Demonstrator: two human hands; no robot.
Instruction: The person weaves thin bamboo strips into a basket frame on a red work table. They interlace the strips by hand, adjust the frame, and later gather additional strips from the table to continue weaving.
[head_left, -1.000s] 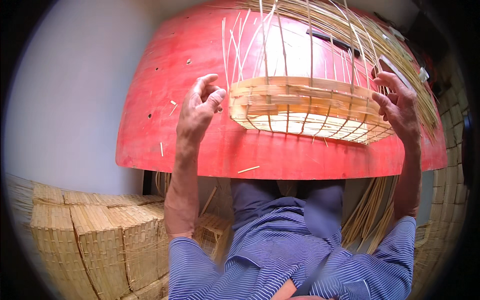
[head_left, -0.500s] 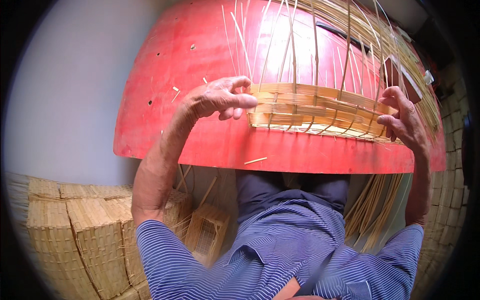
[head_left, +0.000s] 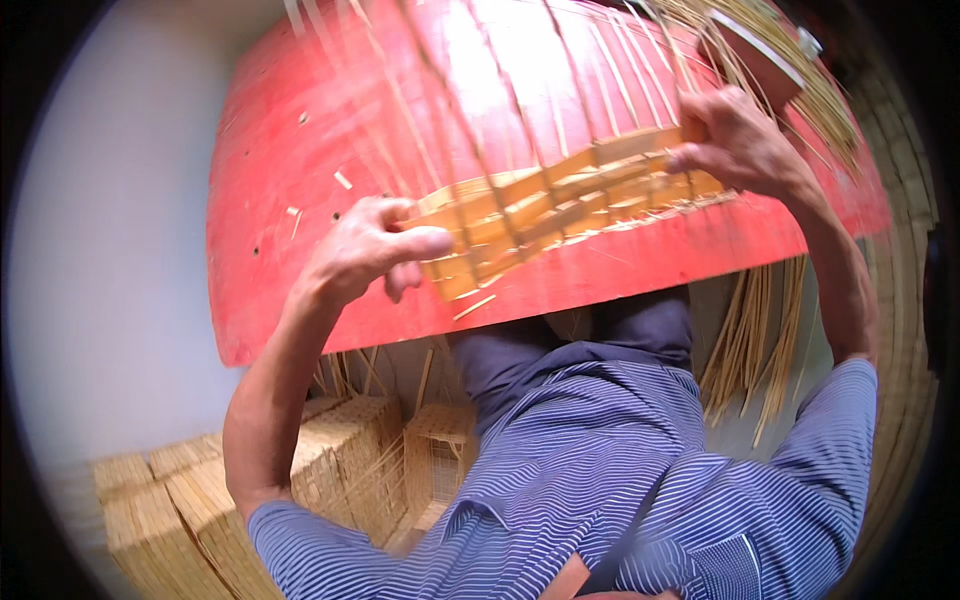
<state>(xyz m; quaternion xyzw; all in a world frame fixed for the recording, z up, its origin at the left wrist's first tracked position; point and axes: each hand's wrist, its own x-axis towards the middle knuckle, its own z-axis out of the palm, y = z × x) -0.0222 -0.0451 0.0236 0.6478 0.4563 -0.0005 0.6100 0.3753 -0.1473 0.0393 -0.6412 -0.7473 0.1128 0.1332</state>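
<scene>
A partly woven bamboo basket (head_left: 575, 195) sits near the front edge of the red tabletop (head_left: 270, 210), its right end higher in the picture than its left. Long thin bamboo uprights (head_left: 512, 90) rise from its wall and are smeared by motion. My left hand (head_left: 365, 245) is closed round the left end, with the thumb on the near side of the wall. At the right end, my right hand (head_left: 740, 145) pinches the upper rim between thumb and fingers; some of those fingers are hidden behind the weave.
Small strip scraps (head_left: 344, 180) are scattered on the tabletop. At the far right stand a dark reddish block (head_left: 750, 60) and bundled bamboo strips (head_left: 825, 110). Finished woven baskets (head_left: 270, 490) are stacked at lower left. More strips (head_left: 750, 330) hang below the table's right side.
The basket has tilted, its left end dropping toward me and its right end rising. Both hands have gone with it, and the whole view has turned somewhat.
</scene>
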